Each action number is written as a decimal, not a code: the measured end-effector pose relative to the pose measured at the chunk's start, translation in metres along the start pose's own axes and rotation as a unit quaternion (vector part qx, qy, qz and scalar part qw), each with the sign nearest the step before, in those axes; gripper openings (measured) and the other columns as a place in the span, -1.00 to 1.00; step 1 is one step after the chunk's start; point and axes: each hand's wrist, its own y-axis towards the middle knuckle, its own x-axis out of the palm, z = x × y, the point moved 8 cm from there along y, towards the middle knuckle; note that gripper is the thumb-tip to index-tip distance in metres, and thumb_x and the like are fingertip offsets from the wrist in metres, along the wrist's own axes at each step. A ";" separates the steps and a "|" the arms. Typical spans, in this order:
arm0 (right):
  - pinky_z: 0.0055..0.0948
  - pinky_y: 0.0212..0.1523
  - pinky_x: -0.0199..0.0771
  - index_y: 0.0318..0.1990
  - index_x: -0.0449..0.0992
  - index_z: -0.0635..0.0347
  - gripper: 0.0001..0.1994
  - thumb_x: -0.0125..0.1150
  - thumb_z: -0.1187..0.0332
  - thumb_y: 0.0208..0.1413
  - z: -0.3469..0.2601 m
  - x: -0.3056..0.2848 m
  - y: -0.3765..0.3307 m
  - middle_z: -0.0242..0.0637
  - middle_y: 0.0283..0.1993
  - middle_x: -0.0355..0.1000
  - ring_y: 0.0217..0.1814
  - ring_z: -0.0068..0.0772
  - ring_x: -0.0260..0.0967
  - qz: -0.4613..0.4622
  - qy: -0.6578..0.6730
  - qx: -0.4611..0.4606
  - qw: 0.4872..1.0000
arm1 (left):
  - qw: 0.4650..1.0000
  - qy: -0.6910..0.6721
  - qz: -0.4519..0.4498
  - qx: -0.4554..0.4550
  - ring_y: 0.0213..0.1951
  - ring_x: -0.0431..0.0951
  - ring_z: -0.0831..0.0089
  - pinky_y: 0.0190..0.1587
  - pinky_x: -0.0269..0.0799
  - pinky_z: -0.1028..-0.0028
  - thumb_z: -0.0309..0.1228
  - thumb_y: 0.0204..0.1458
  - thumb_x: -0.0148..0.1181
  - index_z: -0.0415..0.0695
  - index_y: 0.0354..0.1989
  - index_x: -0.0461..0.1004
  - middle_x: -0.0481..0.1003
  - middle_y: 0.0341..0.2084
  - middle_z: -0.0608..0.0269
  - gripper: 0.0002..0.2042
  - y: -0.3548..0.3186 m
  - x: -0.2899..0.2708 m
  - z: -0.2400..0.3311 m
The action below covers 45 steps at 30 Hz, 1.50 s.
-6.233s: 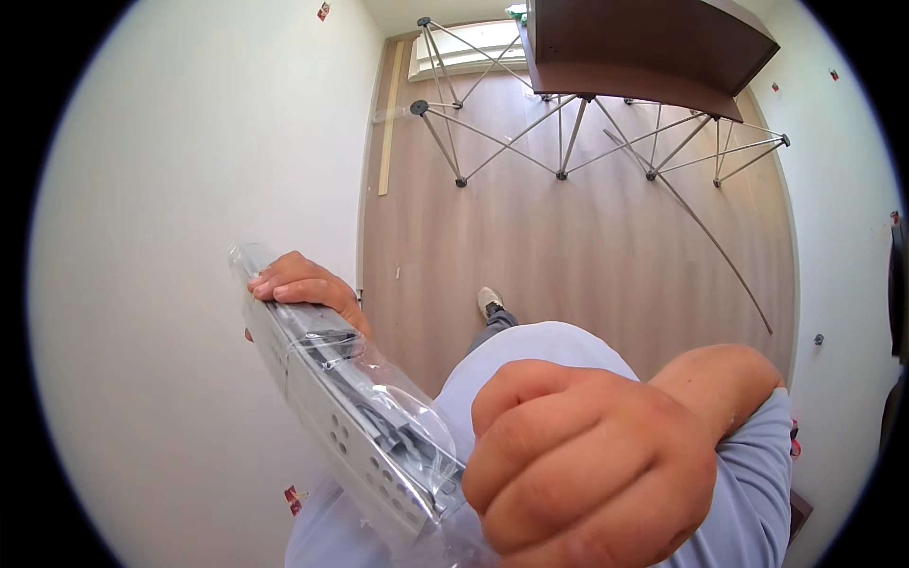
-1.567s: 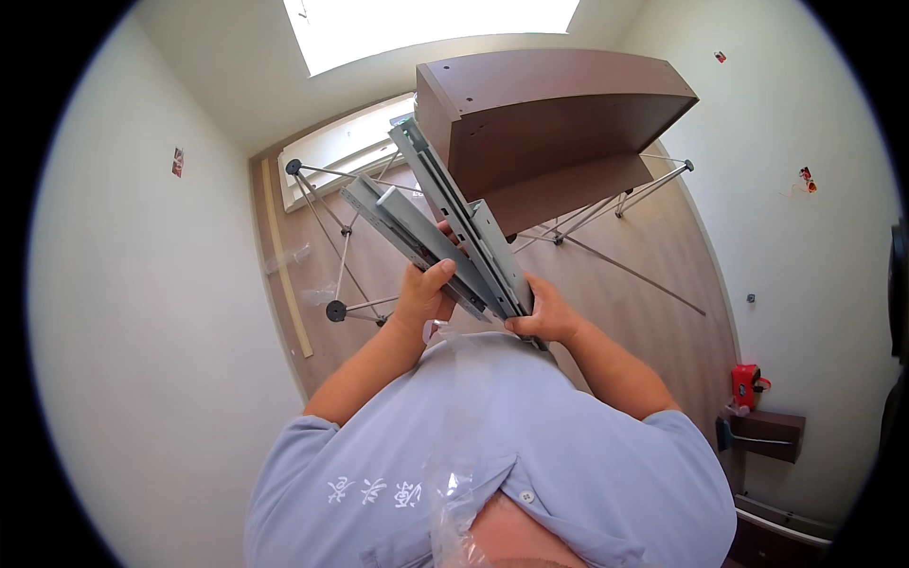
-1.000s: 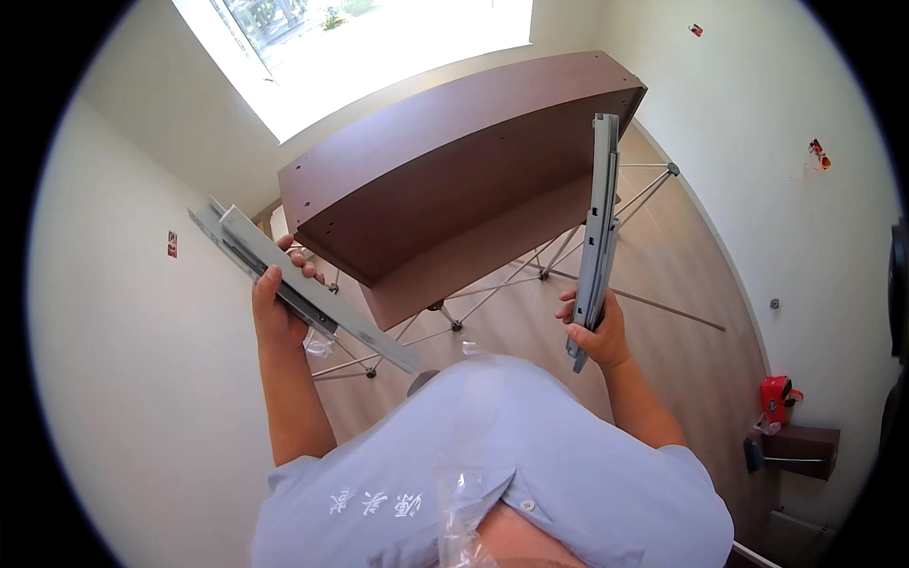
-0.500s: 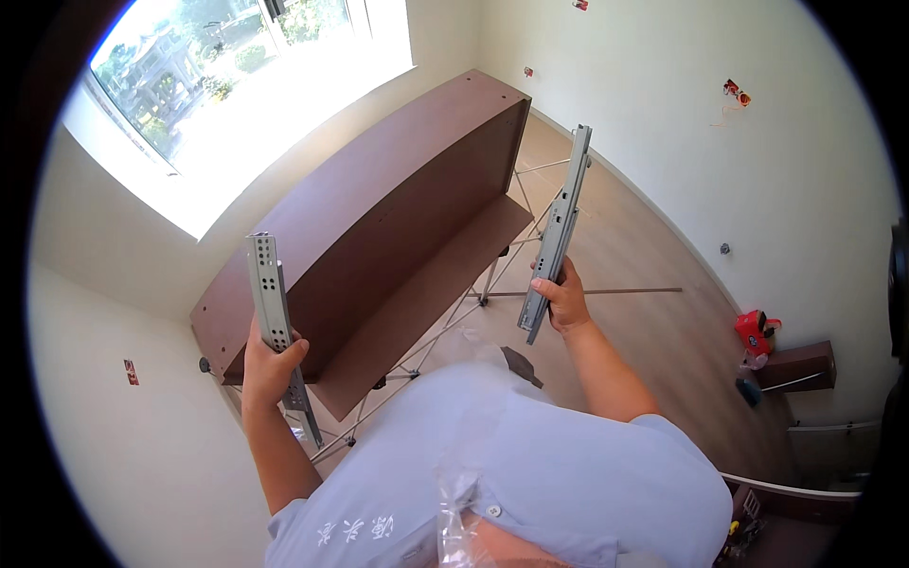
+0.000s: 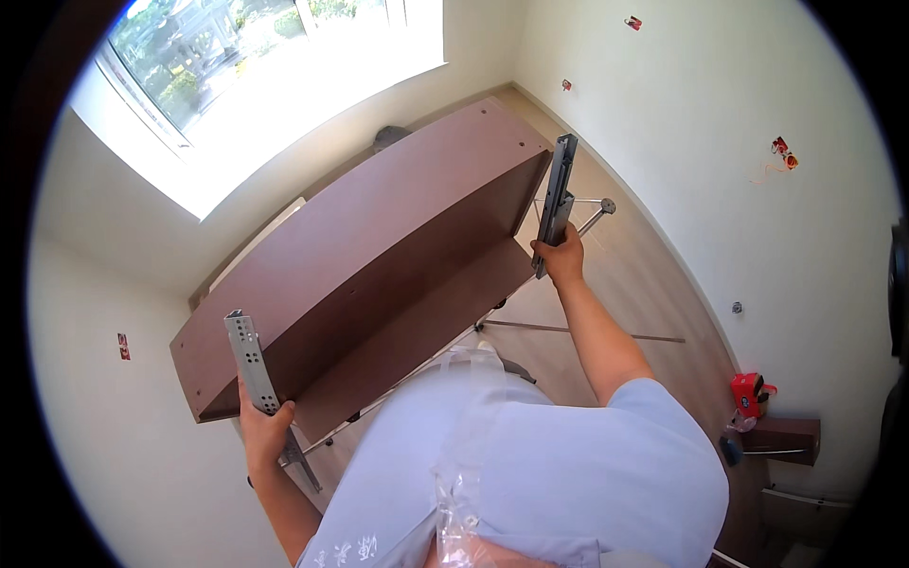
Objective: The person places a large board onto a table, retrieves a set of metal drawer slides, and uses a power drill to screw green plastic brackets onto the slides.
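A metal drawer slide (image 5: 251, 362), pierced with rows of holes, is gripped in my left hand (image 5: 266, 428) near the left end of a brown open-fronted cabinet (image 5: 331, 227). My right hand (image 5: 561, 256) is closed around another metal drawer slide (image 5: 557, 194), held tilted upward beside the cabinet's right end. Both slides stick out above and below my fingers. The cabinet lies long side across, its open hollow facing me, on a thin metal folding stand (image 5: 595, 213) that is mostly hidden under it. Whether either slide touches the cabinet, I cannot tell.
A bright window (image 5: 218, 76) stands beyond the cabinet. White walls (image 5: 682, 123) close in both sides, with wiring boxes in them. On the wooden floor (image 5: 644, 284) at the right sit a red bag (image 5: 748, 393) and a brown box (image 5: 786, 441). A thin rod (image 5: 587, 331) lies nearby.
My view has moved closer over the cabinet. Both hands, still holding the slides, have come nearer to its two ends; the left one sits lower in view, the right one higher.
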 end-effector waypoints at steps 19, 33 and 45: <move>-0.09 0.03 0.56 -0.07 0.46 0.21 -0.36 0.77 0.21 -0.26 0.074 0.085 0.105 -0.12 -0.08 0.50 -0.01 0.05 0.52 -0.109 -0.086 -0.075 0.987 | 0.977 -0.198 0.039 -0.067 -0.21 0.58 0.38 -0.06 0.57 0.32 -0.36 -0.10 0.48 -0.17 0.02 0.43 0.53 -0.22 0.23 -0.50 -0.002 0.031 -0.026; -0.06 0.16 0.52 0.10 0.40 0.19 -0.29 0.72 0.24 -0.18 0.098 0.101 0.104 -0.04 0.10 0.46 0.18 0.13 0.48 -0.143 -0.043 -0.087 0.985 | 0.976 -0.200 0.055 -0.063 -0.15 0.58 0.34 0.01 0.52 0.27 -0.30 -0.08 0.43 -0.16 0.08 0.40 0.52 -0.17 0.22 -0.47 0.000 0.038 -0.030; -0.31 0.14 0.61 0.19 0.52 0.24 -0.61 0.33 0.53 0.20 0.074 0.019 0.113 -0.16 0.15 0.56 0.15 -0.26 0.57 -0.072 0.059 -0.113 0.989 | 0.947 -0.314 0.064 0.020 -0.14 0.60 0.34 0.03 0.57 0.32 -0.30 -0.17 0.55 -0.25 0.42 0.18 0.52 -0.16 0.22 -0.07 -0.019 0.027 -0.013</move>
